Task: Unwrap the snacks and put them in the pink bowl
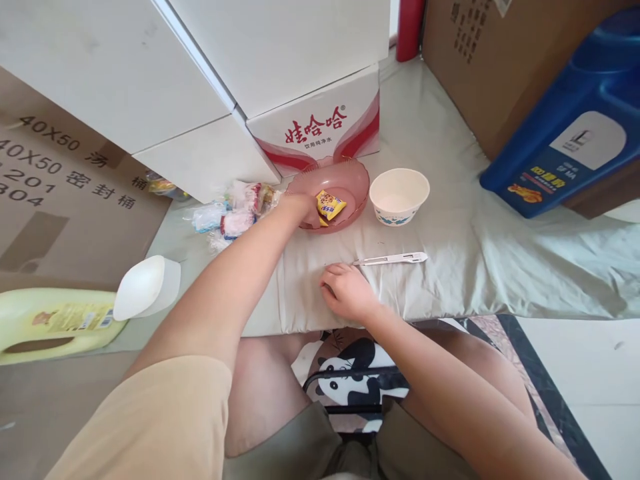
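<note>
Yellow packet (331, 205) is lying in the pink bowl (353, 175), set back from the desk's (465, 267) front edge. Your left hand (301, 208) is sitting inside the bowl, right beside the packet; fingertips are hiding, so can't tell if that grip is holding anything. Packet is looking light, soft, crinkly, probably slick film; you're best off pinching a flat end, not squeezing the middle, in case the contents are crumbly. Your right hand (349, 291) is resting half-curled near the front edge, at the tip of the white cutter (391, 259); can't tell whether its grip is hiding anything. White bowl (400, 195) is standing just beside the pink one, toward the right edge. Wrapped packets (240, 212) are heaping up on its other side.
</note>
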`<state>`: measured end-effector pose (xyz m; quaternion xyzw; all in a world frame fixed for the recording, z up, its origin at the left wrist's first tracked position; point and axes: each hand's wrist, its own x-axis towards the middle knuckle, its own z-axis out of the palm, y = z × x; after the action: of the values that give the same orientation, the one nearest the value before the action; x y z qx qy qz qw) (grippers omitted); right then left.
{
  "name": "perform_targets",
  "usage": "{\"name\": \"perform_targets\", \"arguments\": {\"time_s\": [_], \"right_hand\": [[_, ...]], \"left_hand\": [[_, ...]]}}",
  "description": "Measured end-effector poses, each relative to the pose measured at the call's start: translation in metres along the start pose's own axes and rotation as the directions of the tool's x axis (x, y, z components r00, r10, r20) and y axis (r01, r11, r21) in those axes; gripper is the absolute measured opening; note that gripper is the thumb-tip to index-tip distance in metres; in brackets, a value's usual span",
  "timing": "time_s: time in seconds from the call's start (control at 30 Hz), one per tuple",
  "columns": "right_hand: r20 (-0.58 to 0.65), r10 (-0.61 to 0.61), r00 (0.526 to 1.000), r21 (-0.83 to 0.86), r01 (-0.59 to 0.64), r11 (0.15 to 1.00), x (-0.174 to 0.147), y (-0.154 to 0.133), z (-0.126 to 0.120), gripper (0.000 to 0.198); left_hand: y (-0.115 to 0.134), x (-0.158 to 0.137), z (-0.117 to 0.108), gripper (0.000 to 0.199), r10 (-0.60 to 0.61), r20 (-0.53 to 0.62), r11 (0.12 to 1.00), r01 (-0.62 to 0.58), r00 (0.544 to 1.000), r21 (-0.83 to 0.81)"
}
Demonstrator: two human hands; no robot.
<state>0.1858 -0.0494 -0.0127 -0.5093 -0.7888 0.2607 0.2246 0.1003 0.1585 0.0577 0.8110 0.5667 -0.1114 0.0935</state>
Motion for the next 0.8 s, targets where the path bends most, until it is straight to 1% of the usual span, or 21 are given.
{"name": "perform_targets", "arguments": {"time_s": [0.1, 0.17, 0.2, 0.23, 0.27, 0.3, 0.33, 0.37, 0.4, 0.43, 0.47, 0.5, 0.53, 0.57, 0.6, 0.63, 0.67, 0.7, 0.73, 0.77, 0.8], "right_hand": [[-0.009, -0.001, 1.0, -0.004, 0.001, 1.0, 0.0, 0.001, 0.001, 0.02], [-0.01, -0.003, 1.0, -0.006, 0.003, 1.0, -0.001, 0.001, 0.002, 0.02], [-0.011, -0.007, 1.0, -0.009, 0.007, 1.0, -0.002, 0.001, 0.003, 0.02], [-0.013, -0.012, 1.0, -0.012, 0.012, 1.0, -0.002, 0.001, 0.003, 0.021], [-0.015, -0.016, 1.0, -0.015, 0.016, 1.0, -0.002, 0.001, 0.004, 0.021], [-0.018, -0.018, 1.0, -0.019, 0.018, 1.0, -0.003, 0.001, 0.004, 0.021], [-0.02, -0.018, 1.0, -0.022, 0.018, 1.0, -0.003, 0.001, 0.005, 0.021], [-0.021, -0.017, 1.0, -0.026, 0.016, 1.0, -0.002, 0.0, 0.005, 0.021], [-0.022, -0.012, 1.0, -0.03, 0.012, 0.999, -0.002, -0.001, 0.005, 0.021], [-0.024, -0.006, 1.0, -0.035, 0.005, 0.999, -0.002, -0.002, 0.005, 0.021], [-0.025, -0.001, 1.0, -0.04, 0.0, 0.999, -0.002, -0.002, 0.005, 0.021], [-0.026, 0.003, 1.0, -0.045, -0.004, 0.999, -0.002, -0.003, 0.004, 0.021], [-0.027, 0.005, 1.0, -0.049, -0.006, 0.999, -0.002, -0.004, 0.004, 0.021], [-0.028, 0.001, 1.0, -0.051, -0.003, 0.999, -0.002, -0.004, 0.004, 0.021], [-0.028, -0.006, 1.0, -0.052, 0.005, 0.999, -0.002, -0.003, 0.004, 0.021], [-0.027, -0.015, 1.0, -0.051, 0.014, 0.999, -0.003, -0.003, 0.005, 0.021], [-0.026, -0.023, 0.999, -0.052, 0.022, 0.998, -0.003, -0.002, 0.005, 0.021], [-0.026, -0.028, 0.999, -0.052, 0.027, 0.998, -0.004, -0.002, 0.006, 0.021], [-0.027, -0.03, 0.999, -0.054, 0.029, 0.998, -0.004, -0.001, 0.007, 0.021], [-0.029, -0.03, 0.999, -0.057, 0.028, 0.998, -0.004, -0.001, 0.007, 0.021], [-0.032, -0.028, 0.999, -0.059, 0.026, 0.998, -0.005, 0.0, 0.008, 0.021]], "left_hand": [[0.002, -0.002, -0.007, 0.035, -0.054, 0.179, 0.998, 0.045, 0.982, 0.054], [-0.008, -0.008, -0.018, 0.042, -0.053, 0.166, 0.998, 0.049, 0.985, 0.028], [-0.018, -0.012, -0.025, 0.044, -0.06, 0.117, 0.998, 0.059, 0.991, 0.011], [-0.031, -0.016, -0.03, 0.045, -0.077, 0.032, 0.997, 0.077, 0.997, -0.012], [-0.047, -0.022, -0.035, 0.045, -0.112, -0.083, 0.994, 0.11, 0.99, -0.022], [-0.064, -0.028, -0.039, 0.046, -0.155, -0.189, 0.988, 0.157, 0.97, -0.006], [-0.082, -0.035, -0.041, 0.046, -0.194, -0.246, 0.978, 0.207, 0.95, 0.025], [-0.098, -0.043, -0.041, 0.045, -0.229, -0.259, 0.968, 0.248, 0.938, 0.044], [-0.112, -0.053, -0.041, 0.046, -0.263, -0.228, 0.96, 0.278, 0.937, 0.035], [-0.123, -0.062, -0.039, 0.05, -0.27, -0.238, 0.96, 0.281, 0.933, 0.011], [-0.132, -0.072, -0.036, 0.057, -0.249, -0.336, 0.965, 0.262, 0.909, -0.005], [-0.139, -0.082, -0.032, 0.061, -0.207, -0.466, 0.973, 0.229, 0.86, -0.011], [-0.144, -0.091, -0.028, 0.059, -0.177, -0.584, 0.978, 0.208, 0.792, -0.015], [-0.148, -0.099, -0.024, 0.056, -0.161, -0.636, 0.981, 0.194, 0.755, -0.018], [-0.151, -0.106, -0.02, 0.054, -0.148, -0.615, 0.984, 0.178, 0.774, -0.014], [-0.154, -0.111, -0.016, 0.054, -0.13, -0.533, 0.988, 0.155, 0.836, 0.002], [-0.157, -0.115, -0.012, 0.057, -0.101, -0.409, 0.992, 0.121, 0.907, 0.024], [-0.16, -0.116, -0.008, 0.06, -0.067, -0.281, 0.995, 0.084, 0.957, 0.047], [-0.162, -0.117, -0.006, 0.062, -0.044, -0.183, 0.996, 0.058, 0.982, 0.071], [-0.163, -0.117, -0.004, 0.062, -0.041, -0.132, 0.994, 0.054, 0.99, 0.095], [-0.163, -0.117, -0.004, 0.06, -0.06, -0.124, 0.99, 0.074, 0.99, 0.116]]}}
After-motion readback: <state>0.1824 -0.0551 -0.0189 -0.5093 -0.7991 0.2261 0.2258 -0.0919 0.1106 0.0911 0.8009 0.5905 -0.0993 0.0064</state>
